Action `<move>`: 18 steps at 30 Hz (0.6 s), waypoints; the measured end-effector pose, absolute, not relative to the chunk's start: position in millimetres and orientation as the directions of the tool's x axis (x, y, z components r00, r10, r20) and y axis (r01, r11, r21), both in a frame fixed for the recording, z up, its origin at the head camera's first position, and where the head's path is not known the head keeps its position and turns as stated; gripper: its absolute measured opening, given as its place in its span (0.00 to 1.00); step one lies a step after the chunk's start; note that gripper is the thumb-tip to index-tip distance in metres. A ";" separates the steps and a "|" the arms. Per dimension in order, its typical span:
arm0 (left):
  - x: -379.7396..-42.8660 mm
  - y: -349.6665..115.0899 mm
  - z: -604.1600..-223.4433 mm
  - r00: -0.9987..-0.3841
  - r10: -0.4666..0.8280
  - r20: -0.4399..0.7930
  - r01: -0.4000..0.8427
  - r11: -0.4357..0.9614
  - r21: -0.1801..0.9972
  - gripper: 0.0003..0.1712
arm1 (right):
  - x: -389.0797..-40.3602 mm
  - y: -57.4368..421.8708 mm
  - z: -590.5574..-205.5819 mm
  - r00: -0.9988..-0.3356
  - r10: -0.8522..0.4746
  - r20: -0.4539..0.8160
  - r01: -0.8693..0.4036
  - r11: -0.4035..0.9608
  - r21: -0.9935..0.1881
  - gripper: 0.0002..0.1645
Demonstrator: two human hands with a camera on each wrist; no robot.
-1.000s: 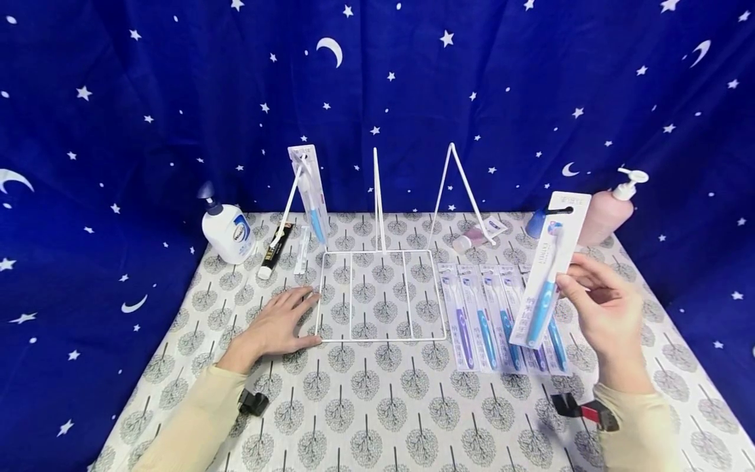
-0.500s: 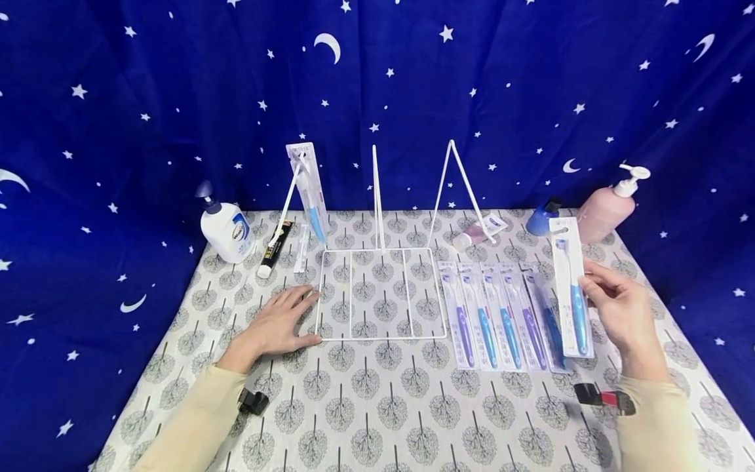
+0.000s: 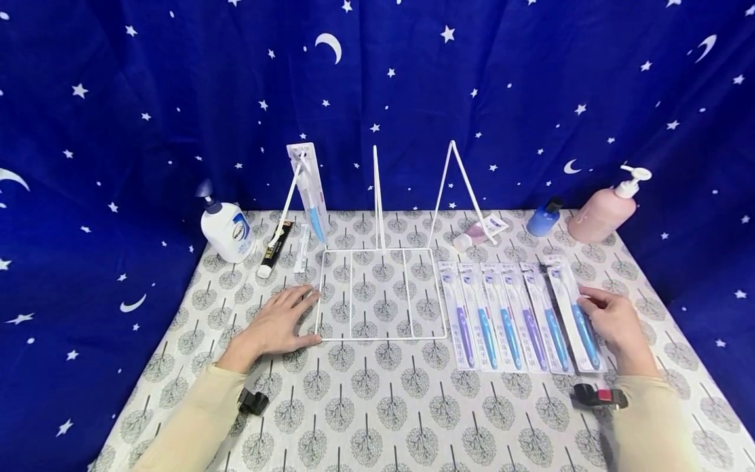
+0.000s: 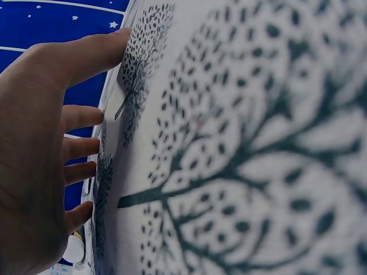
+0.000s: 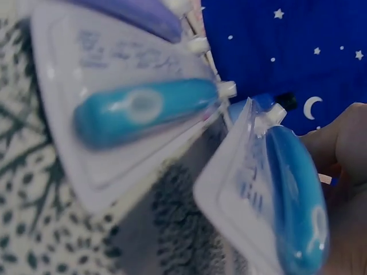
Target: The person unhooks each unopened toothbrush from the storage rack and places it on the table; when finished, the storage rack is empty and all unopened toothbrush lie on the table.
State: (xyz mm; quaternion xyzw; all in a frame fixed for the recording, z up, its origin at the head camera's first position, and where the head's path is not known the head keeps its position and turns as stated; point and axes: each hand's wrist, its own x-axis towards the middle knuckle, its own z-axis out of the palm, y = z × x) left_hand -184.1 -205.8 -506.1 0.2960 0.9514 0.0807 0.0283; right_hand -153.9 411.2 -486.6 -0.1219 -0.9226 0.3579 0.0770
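Note:
My right hand (image 3: 613, 322) pinches the right edge of a packaged toothbrush (image 3: 580, 328) with a light blue handle, at the right end of a row. In the right wrist view this toothbrush pack (image 5: 298, 200) is tilted up beside its flat-lying neighbour (image 5: 143, 109). The row holds several more packaged toothbrushes (image 3: 512, 328), with purple or blue handles. My left hand (image 3: 277, 324) rests on the cloth with fingers spread, its fingertips at the left side of a white wire rack (image 3: 383, 339). One packaged toothbrush (image 3: 312, 196) hangs on the rack's left arm.
A white pump bottle (image 3: 227, 233), a black toothpaste tube (image 3: 274, 250) and a slim clear pack (image 3: 302, 249) are at the left. Behind the row are a pink tube (image 3: 474, 235), a blue bottle (image 3: 542, 219) and a pink pump bottle (image 3: 601, 213). A blue curtain (image 3: 377, 85) closes the back.
My right hand has carried the packaged toothbrush from above the row to the right and lowered it to the row's right end. My left hand has stayed in place.

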 end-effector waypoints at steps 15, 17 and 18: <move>-184.1 -206.9 -506.9 -0.825 0.565 -0.012 0.556 0.816 0.159 0.52 | -160.8 407.7 -502.0 -0.958 0.284 0.041 0.226 0.836 -0.501 0.21; -184.1 -206.7 -506.6 -0.824 0.567 -0.014 0.558 0.815 0.158 0.52 | -160.3 407.4 -501.7 -0.960 0.274 0.055 0.216 0.852 -0.477 0.21; -184.2 -206.8 -506.5 -0.824 0.567 -0.013 0.558 0.814 0.161 0.52 | -160.1 407.1 -501.6 -0.961 0.272 0.057 0.215 0.857 -0.468 0.20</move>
